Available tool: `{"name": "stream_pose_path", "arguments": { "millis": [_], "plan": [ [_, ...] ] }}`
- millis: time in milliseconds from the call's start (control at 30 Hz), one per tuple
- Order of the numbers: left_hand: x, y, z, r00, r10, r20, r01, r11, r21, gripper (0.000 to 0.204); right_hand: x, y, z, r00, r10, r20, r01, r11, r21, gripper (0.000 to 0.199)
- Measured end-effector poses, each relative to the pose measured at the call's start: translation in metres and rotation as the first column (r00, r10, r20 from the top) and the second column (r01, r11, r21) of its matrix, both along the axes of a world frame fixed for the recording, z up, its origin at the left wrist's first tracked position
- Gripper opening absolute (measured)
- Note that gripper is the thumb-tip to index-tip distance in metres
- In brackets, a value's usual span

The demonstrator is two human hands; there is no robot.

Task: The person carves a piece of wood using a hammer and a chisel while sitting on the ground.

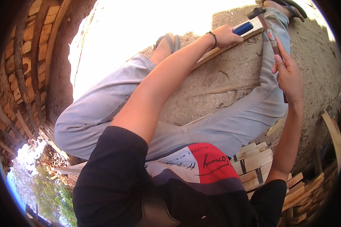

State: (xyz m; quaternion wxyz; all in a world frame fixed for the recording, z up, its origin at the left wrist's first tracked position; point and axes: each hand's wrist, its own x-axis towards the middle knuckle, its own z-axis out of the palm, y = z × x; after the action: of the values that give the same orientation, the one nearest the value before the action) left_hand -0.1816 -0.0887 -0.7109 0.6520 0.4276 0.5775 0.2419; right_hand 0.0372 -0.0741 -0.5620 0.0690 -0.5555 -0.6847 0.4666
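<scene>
My left hand (228,36) is closed round a dark blue, rounded tool handle (243,28); what the handle belongs to is hidden. It lies over a long wooden plank (205,59) on the ground between my legs. In my right hand (289,75) is a hammer (272,41), gripped by its wooden shaft, with the thumb along it. The dark hammer head (256,13) is raised just beyond the blue handle, near the plank's far end and my right shin. Whether the head touches anything, I cannot tell.
My legs in grey jeans (98,94) spread around the dirt ground (216,75). Stacked cut wood (254,160) lies beside my right hip. More piled wood (26,56) forms a wall at the left. A loose slat (332,134) leans at the right edge.
</scene>
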Motion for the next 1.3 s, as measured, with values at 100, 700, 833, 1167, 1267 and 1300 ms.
{"name": "stream_pose_path", "arguments": {
  "millis": [100, 700, 833, 1167, 1267, 1300],
  "plan": [
    [0.01, -0.006, -0.004, 0.992, -0.007, -0.126, 0.019, 0.996, 0.093, 0.024, -0.003, -0.006, -0.017, 0.995, -0.055, -0.084, 0.059, 0.997, 0.056, 0.046],
    [0.005, 0.006, -0.013, 0.999, 0.016, -0.031, -0.017, 0.999, -0.049, 0.02, 0.007, -0.006, -0.025, 0.997, -0.081, 0.009, 0.081, 0.992, -0.093, 0.046],
    [0.006, 0.002, -0.016, 0.999, -0.028, -0.043, 0.025, 0.997, -0.067, 0.022, 0.011, -0.003, -0.031, 0.985, -0.171, -0.017, 0.171, 0.985, 0.01, 0.047],
    [0.006, 0.006, -0.016, 0.998, -0.047, -0.039, 0.043, 0.994, -0.103, 0.023, 0.015, -0.008, -0.039, 0.973, -0.227, -0.043, 0.224, 0.973, -0.06, 0.047],
    [0.006, 0.008, -0.017, 0.997, -0.048, -0.058, 0.042, 0.994, -0.103, 0.022, 0.013, -0.005, -0.038, 0.987, -0.156, -0.037, 0.153, 0.986, -0.072, 0.047],
    [0.006, 0.009, -0.018, 0.996, -0.055, -0.064, 0.048, 0.993, -0.105, 0.022, 0.011, -0.006, -0.038, 0.995, -0.097, -0.039, 0.094, 0.993, -0.077, 0.047]
  ]
}}
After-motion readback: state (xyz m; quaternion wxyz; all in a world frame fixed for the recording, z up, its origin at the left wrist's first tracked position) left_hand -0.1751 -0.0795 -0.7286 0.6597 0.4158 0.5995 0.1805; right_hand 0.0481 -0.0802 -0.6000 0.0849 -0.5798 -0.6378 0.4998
